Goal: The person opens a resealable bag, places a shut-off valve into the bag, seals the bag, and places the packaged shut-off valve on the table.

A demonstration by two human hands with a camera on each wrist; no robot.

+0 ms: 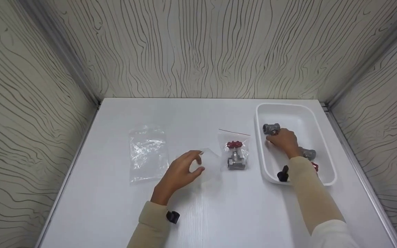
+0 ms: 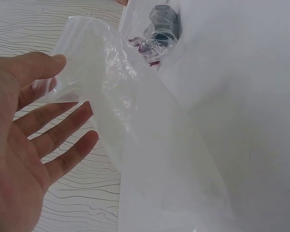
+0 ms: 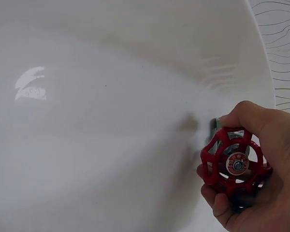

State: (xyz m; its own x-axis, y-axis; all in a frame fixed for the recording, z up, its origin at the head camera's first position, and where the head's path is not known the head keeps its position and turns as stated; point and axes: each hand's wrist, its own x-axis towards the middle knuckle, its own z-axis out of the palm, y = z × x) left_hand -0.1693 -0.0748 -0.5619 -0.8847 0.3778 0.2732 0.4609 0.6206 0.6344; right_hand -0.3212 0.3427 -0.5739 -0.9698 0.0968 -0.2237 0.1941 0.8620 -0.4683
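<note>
A clear plastic bag (image 1: pixel 209 168) (image 2: pixel 145 130) hangs from my left hand (image 1: pixel 181 172) (image 2: pixel 34 116), its top corner pinched between thumb and index finger while the other fingers are spread. Inside the white tray (image 1: pixel 317 127) (image 3: pixel 87 121), my right hand (image 1: pixel 284 140) (image 3: pixel 266 169) grips a grey valve (image 1: pixel 271 128) whose red handwheel (image 3: pixel 237 164) faces the right wrist camera. Between the hands lies a bagged valve (image 1: pixel 235 160) (image 2: pixel 163 24) with a red handwheel.
Another clear bag (image 1: pixel 148 155) lies flat at the left of the white table (image 1: pixel 115 213). Near my right forearm the tray also holds a grey valve (image 1: pixel 308 153), a red handwheel (image 1: pixel 315 167) and a black-handled part (image 1: pixel 283 174). Patterned walls (image 1: pixel 198 51) stand behind and at both sides.
</note>
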